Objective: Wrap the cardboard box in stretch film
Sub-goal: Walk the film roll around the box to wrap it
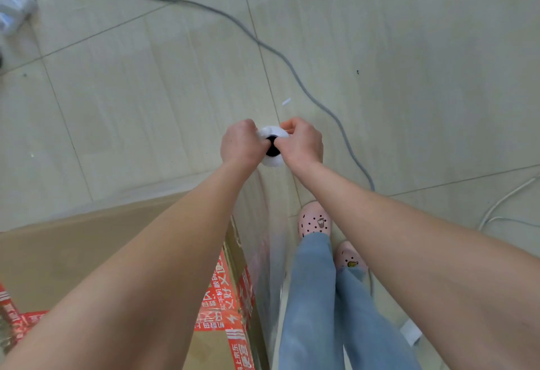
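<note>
A large brown cardboard box (87, 252) with red printed tape fills the lower left. A white roll of stretch film (273, 162) stands upright, seen end-on with its dark core showing. My left hand (239, 144) and my right hand (304, 143) grip the top of the roll from either side, thumbs hooked at the core. A clear sheet of film (263, 252) runs down from the roll along the box's right side.
Pale tiled floor all around. A grey cable (233, 18) snakes from a power strip (14, 4) at the upper left past the roll. A white cable (502, 203) lies at the right. My legs and pink shoes (314, 222) stand beside the box.
</note>
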